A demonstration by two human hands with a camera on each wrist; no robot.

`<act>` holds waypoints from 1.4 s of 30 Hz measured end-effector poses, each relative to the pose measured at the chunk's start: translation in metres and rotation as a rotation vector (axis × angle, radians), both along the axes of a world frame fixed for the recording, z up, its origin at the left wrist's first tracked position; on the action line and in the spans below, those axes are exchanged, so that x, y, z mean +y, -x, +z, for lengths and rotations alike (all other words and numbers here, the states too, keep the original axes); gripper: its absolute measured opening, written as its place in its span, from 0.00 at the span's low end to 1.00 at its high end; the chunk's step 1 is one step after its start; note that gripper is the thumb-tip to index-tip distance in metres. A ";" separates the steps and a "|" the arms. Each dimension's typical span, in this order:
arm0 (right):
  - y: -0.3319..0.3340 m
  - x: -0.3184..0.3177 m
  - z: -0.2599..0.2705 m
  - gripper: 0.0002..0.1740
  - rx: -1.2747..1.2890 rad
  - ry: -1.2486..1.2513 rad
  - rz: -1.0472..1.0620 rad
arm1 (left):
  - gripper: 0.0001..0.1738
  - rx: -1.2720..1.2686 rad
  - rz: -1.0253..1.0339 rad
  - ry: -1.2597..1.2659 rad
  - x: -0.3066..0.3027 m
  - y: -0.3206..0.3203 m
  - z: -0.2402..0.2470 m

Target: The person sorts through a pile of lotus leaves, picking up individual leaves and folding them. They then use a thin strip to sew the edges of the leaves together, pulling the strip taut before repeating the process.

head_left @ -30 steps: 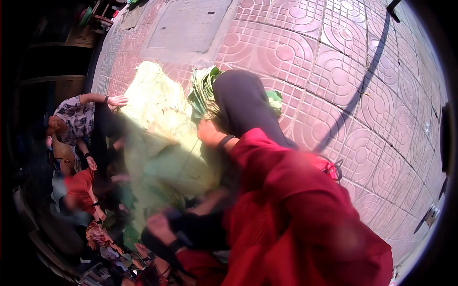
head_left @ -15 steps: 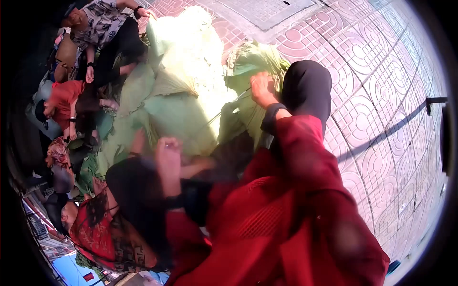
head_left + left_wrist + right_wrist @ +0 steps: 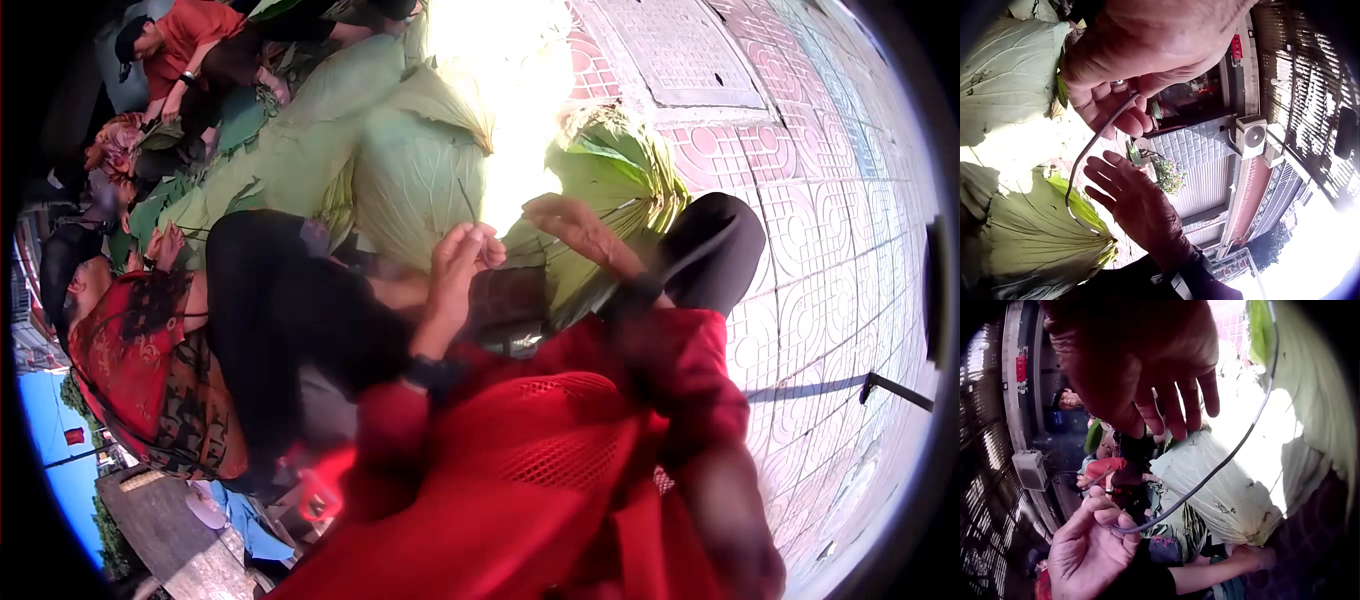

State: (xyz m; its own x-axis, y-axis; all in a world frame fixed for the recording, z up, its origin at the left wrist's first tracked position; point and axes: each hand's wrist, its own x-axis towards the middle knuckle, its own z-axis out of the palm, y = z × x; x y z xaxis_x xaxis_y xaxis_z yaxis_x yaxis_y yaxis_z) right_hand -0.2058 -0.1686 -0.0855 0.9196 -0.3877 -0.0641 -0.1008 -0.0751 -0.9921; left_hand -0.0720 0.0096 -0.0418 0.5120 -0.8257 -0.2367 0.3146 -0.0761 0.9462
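My left hand [image 3: 462, 270] pinches one end of a thin dark cord [image 3: 1210, 472] between thumb and fingers. In both wrist views the cord bows in a long curve from that hand to a bundle of large green leaves [image 3: 1035, 231], meeting it near the gathered, creased end. My right hand [image 3: 585, 235] is held just over this leaf bundle [image 3: 615, 175], palm turned toward the left hand, fingers straight and holding nothing. A broad pale leaf [image 3: 420, 175] with fanned veins lies beyond my left hand, partly in bright sun.
My dark-trousered knee [image 3: 715, 250] is right of the bundle. At the left sits a person in a red patterned shirt [image 3: 150, 370], close to my other leg; a person in an orange-red shirt [image 3: 205, 40] bends over leaves farther off. Patterned paving [image 3: 810, 280] stretches to the right.
My right hand has let go of the leaf bundle and lifted off it, fingers now straight. My left hand has come closer to it with the cord. The head view has swung left.
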 end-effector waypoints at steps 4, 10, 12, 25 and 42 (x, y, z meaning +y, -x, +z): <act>0.000 0.023 0.055 0.18 -0.005 -0.099 0.096 | 0.15 -0.078 -0.059 -0.114 -0.007 0.015 -0.014; -0.023 0.026 0.025 0.19 0.071 -0.533 0.244 | 0.12 0.057 -0.012 -0.164 -0.007 0.019 -0.046; -0.022 0.031 0.002 0.18 -0.038 -0.561 0.115 | 0.13 0.088 0.007 -0.197 -0.012 0.022 -0.060; -0.046 -0.020 -0.027 0.14 0.054 -0.369 -0.219 | 0.26 0.252 0.069 -0.171 0.085 -0.096 -0.212; -0.068 -0.021 -0.024 0.14 0.189 -0.320 -0.213 | 0.40 0.710 0.669 -0.413 0.082 -0.140 -0.284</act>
State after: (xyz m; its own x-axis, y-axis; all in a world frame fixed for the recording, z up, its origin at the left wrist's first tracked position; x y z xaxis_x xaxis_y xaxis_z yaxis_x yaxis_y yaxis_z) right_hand -0.1381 -0.1900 -0.1095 0.7814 -0.5010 -0.3720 -0.2632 0.2759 -0.9244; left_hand 0.0676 0.0914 -0.3260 0.4665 -0.2135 -0.8583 0.8823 0.0436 0.4687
